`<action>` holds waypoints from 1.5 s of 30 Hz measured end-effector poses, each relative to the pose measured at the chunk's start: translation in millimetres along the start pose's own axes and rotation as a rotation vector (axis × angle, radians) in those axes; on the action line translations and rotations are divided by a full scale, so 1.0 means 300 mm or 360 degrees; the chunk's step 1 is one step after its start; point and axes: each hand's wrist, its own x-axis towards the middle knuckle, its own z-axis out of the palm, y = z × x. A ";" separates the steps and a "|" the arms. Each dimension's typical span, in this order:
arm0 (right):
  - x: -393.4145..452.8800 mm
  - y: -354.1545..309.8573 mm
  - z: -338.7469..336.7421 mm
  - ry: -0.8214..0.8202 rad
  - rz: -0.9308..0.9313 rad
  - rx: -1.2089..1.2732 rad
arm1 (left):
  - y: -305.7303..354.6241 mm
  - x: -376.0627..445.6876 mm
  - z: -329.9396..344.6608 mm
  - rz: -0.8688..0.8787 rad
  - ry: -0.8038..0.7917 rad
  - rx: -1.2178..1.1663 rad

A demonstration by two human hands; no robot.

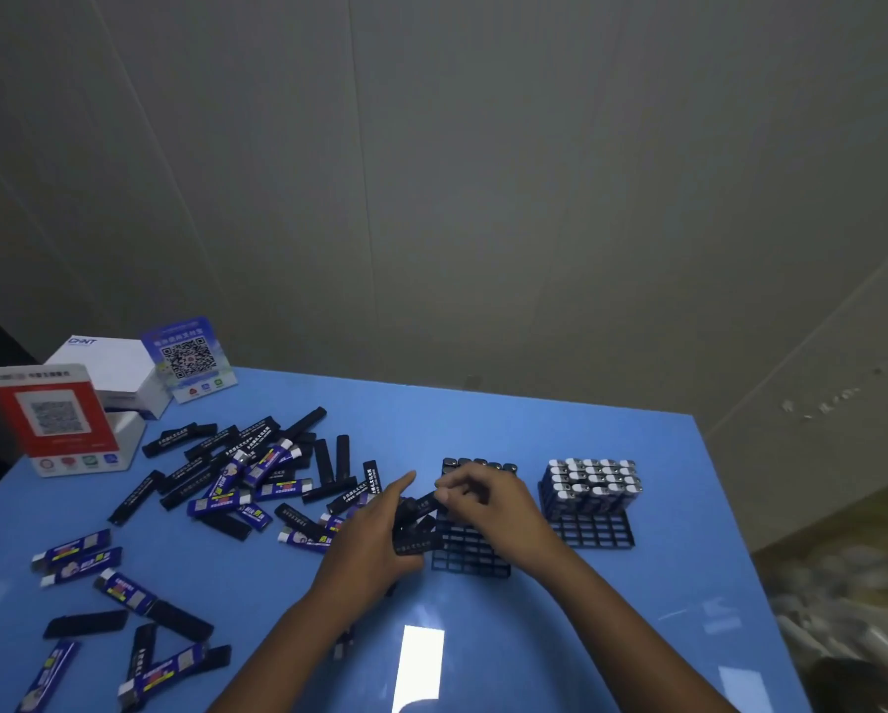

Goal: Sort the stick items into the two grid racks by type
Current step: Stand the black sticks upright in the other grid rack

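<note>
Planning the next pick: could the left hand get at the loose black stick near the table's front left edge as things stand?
Probably not straight away: the left hand already grips several black sticks. The loose black stick lies uncovered on the table, so nothing blocks the path.

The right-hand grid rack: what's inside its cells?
The right-hand grid rack holds upright sticks with silver-white tops filling its far rows; the two near rows are empty cells. Their bodies are mostly hidden, so their type isn't clear.

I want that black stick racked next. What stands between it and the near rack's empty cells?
Nothing visible. The right hand pinches the black stick just above the near rack, whose front cells are open; the left hand grips more sticks beside it.
</note>
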 end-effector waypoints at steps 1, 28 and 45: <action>-0.010 0.001 -0.004 0.0000 0.0009 0.0008 | 0.010 -0.001 0.009 0.0009 -0.0012 0.0007; -0.153 0.036 -0.167 -0.0087 0.0043 0.0153 | 0.123 -0.077 0.146 0.0104 0.0075 0.0000; -0.112 0.028 -0.179 -0.0083 0.0197 0.0292 | 0.027 -0.051 0.051 0.0007 0.0136 -0.0178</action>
